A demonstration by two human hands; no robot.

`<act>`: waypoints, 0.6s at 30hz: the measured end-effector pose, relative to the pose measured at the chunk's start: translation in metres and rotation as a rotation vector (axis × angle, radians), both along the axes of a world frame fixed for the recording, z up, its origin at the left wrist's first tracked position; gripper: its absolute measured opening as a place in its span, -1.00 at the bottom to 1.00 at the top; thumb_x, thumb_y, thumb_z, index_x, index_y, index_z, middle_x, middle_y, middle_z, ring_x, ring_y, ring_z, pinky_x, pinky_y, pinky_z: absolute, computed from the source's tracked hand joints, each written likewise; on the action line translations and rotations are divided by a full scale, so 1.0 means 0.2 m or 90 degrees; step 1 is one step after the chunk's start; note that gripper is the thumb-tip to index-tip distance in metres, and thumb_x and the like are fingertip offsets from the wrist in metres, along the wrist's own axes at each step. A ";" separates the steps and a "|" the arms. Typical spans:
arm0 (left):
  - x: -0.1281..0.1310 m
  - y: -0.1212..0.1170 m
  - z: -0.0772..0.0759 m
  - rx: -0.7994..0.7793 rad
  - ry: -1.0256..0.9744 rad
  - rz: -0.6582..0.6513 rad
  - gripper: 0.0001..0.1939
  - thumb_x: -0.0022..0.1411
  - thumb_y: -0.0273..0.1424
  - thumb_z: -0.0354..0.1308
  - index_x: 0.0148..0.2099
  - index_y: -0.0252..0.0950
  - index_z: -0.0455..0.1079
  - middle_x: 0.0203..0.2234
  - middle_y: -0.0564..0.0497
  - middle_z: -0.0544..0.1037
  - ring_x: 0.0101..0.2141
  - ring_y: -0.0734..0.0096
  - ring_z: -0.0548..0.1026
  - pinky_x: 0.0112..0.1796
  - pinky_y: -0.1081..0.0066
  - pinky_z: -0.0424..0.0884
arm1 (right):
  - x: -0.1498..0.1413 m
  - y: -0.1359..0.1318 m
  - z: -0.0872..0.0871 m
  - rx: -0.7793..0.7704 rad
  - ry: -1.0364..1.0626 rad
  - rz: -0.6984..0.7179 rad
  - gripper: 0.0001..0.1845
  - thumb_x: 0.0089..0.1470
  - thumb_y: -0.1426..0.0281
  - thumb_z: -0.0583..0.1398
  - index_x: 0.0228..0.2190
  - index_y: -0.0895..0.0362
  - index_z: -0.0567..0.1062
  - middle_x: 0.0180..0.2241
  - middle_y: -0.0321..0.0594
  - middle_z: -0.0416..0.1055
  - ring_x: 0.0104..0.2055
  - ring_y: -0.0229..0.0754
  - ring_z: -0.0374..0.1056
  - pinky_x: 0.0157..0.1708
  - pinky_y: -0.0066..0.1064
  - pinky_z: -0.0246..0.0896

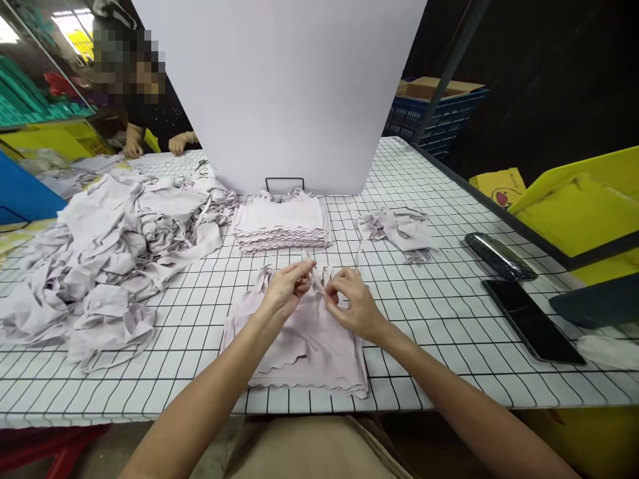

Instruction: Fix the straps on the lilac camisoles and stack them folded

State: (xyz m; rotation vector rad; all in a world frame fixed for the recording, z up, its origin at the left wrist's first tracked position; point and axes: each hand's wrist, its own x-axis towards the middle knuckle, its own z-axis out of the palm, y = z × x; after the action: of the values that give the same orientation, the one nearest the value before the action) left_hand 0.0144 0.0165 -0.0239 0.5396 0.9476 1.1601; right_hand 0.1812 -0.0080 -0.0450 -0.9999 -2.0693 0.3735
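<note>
In front of me lies a small stack of pale pinkish-lilac strappy garments (319, 352), their scalloped hems toward my body. My left hand (289, 286) pinches a thin strap at the top of the uppermost garment. Beside it, my right hand (353, 299) has thumb and finger closed on the strap area of the same garment, a little to the right. The uppermost garment is creased and partly lifted at its strap end. Just beyond my hands sits a neat, thicker stack of the same garments (282, 223).
A heap of loose garments (120, 233) covers the left side. A crumpled garment (399, 233) lies to the right, with a dark glossy case (499, 256) and a phone (532, 322) farther over. A white board (284, 93) stands behind. Another person (154, 113) works at far left.
</note>
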 end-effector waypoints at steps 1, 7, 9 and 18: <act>0.00 0.00 0.02 0.011 0.009 0.008 -0.57 -0.34 -0.29 0.61 -0.41 -0.41 0.59 -0.61 0.12 0.31 -0.59 0.71 0.14 -0.60 0.54 -0.01 | 0.01 -0.02 -0.01 0.007 0.003 -0.002 -0.84 0.08 0.53 0.16 -0.48 0.09 0.32 -0.54 -0.33 0.32 -0.33 -0.15 0.26 -0.21 -0.19 0.13; 0.01 -0.03 0.10 0.107 0.126 0.019 -0.61 -0.25 -0.19 0.57 -0.43 -0.36 0.60 -0.58 0.05 0.42 -0.56 0.63 0.28 -0.57 0.52 0.07 | 0.07 -0.09 -0.04 0.035 0.032 -0.004 -0.82 0.08 0.55 0.16 -0.48 0.07 0.31 -0.55 -0.33 0.34 -0.33 -0.13 0.27 -0.21 -0.15 0.16; 0.01 -0.06 0.11 0.184 0.195 -0.001 -0.68 -0.12 -0.19 0.52 -0.46 -0.34 0.59 -0.56 0.04 0.44 -0.54 0.59 0.32 -0.54 0.50 0.16 | 0.08 -0.09 -0.02 0.017 0.075 -0.001 -0.87 0.16 0.51 0.17 -0.41 0.07 0.37 -0.46 -0.27 0.43 -0.29 -0.11 0.31 -0.20 -0.14 0.21; 0.02 -0.19 0.09 0.552 0.534 -0.016 -0.85 0.25 -0.31 0.28 -0.31 -0.24 0.62 -0.47 0.02 0.47 -0.46 0.46 0.44 -0.45 0.45 0.37 | 0.04 -0.03 0.12 -0.217 0.331 0.028 -0.73 0.09 0.14 0.36 -0.21 0.01 0.65 -0.18 -0.16 0.52 -0.03 -0.07 0.41 0.05 -0.07 0.34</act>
State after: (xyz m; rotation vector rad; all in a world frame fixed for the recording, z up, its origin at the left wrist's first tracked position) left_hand 0.0183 -0.0215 -0.0056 1.8309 1.0830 1.3120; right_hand 0.1896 -0.0138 -0.0215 -0.9281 -1.5840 0.9290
